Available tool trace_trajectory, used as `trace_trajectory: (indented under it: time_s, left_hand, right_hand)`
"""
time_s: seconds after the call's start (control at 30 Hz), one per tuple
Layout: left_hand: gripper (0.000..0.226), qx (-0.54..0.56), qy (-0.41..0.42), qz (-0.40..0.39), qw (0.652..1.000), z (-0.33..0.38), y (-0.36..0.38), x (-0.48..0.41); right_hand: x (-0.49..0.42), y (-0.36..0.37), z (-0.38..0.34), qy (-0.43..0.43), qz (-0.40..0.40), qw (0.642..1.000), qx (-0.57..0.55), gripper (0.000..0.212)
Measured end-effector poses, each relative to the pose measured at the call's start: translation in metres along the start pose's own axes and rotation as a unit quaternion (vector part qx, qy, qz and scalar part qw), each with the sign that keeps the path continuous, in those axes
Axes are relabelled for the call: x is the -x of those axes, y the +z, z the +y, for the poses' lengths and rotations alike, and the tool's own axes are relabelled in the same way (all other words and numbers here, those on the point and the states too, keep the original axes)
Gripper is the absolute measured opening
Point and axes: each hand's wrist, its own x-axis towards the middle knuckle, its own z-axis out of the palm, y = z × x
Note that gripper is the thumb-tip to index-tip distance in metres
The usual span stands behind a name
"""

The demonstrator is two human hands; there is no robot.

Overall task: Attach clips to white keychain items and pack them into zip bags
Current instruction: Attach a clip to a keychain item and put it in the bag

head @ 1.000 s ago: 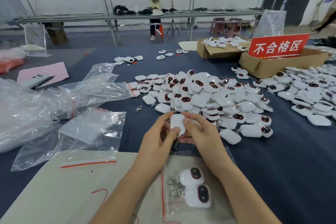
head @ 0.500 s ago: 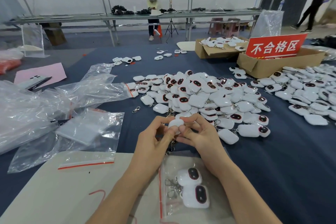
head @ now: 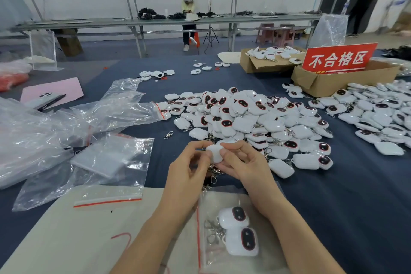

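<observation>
Smooth white keychain [head: 215, 154] tilted flatter, left hand [head: 189, 167], right hand [head: 242, 164] pinching

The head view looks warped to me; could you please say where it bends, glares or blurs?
Head view: wide-angle distortion bows the long grey workbench; glare streaks the clear plastic bags; the white keychain item pinched between left hand and right hand looks soft; shadows are faint.

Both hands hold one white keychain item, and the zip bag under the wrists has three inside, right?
Not three: the head view shows two white items in the zip bag. The left hand and right hand do hold one keychain item.
</observation>
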Motion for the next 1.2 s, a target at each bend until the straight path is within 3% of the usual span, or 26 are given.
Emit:
trace_trajectory:
  time_s: [0.57, 0.7, 0.77, 0.87, 0.97, 1.2]
  left_hand:
    - [0.011, 0.02, 0.005, -0.007, 1.0, 0.0015, 0.0003, -0.0006]
    - [0.021, 0.011, 0.02, -0.009, 1.0, 0.0056, 0.0012, -0.0009]
    - [0.033, -0.012, 0.03, -0.018, 0.999, 0.0057, 0.0028, 0.0015]
    - [0.028, -0.125, 0.088, 0.025, 0.988, 0.0057, 0.0032, 0.0052]
    - [0.024, -0.222, 0.169, 0.048, 0.959, 0.0059, 0.0026, 0.005]
    - [0.023, -0.213, 0.166, 0.039, 0.962, 0.0058, 0.0042, 0.0041]
  right_hand:
    - [0.0003, -0.0039, 0.0039, -0.065, -0.029, 0.992, 0.101, 0.009]
    - [-0.0011, -0.0032, 0.0045, -0.046, -0.017, 0.998, 0.033, 0.006]
    - [-0.0025, -0.0027, 0.005, -0.006, -0.012, 0.999, -0.033, 0.013]
    - [-0.002, 0.0004, 0.0067, 0.04, -0.06, 0.993, -0.097, 0.029]
    - [-0.0007, 0.0021, 0.0085, 0.038, -0.1, 0.992, -0.063, 0.048]
    - [0.0004, 0.0017, 0.0044, 0.01, -0.092, 0.995, -0.021, 0.045]
